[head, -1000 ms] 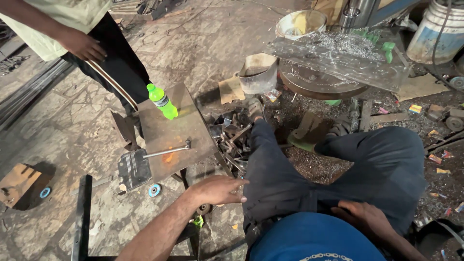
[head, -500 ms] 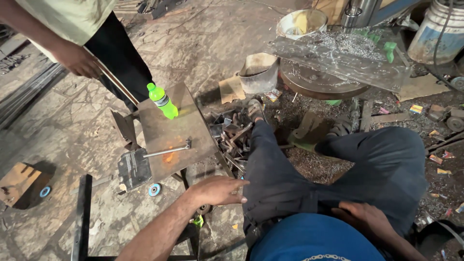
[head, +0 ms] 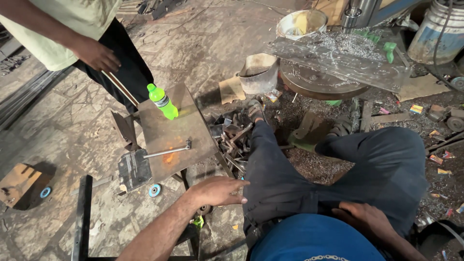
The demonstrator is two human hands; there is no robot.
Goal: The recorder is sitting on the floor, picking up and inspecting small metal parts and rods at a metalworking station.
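left hand (head: 217, 191): fingers spread flat, palm down, holding nothing, hovering low beside the left thigh, just below the front edge of the metal plate (head: 174, 130)
right hand (head: 362, 220): resting on the right thigh of the dark trousers (head: 333, 169), fingers loosely curled, grasping nothing
metal plate: rusty square sheet serving as a low table top, orange mark near its middle, near the left hand but not touched
wrench (head: 166, 152): long silver tool lying on the plate, handle pointing left past the plate edge
bottle (head: 162, 101): green plastic, green cap, lying tilted on the far corner of the plate
dark block (head: 134, 169): flat black piece at the plate's left front corner, under the wrench's handle end
scrap pile (head: 232, 140): loose metal offcuts on the floor between plate and left leg
blue disc (head: 154, 190): small round wheel on the floor below the dark block
other person's hand (head: 96, 54): top left, hangs loose in front of black trousers, well apart from the plate
bucket (head: 258, 72): dented metal container on the floor beyond the scrap
round plate (head: 321, 84): big metal disc under a sheet covered in shavings, top right
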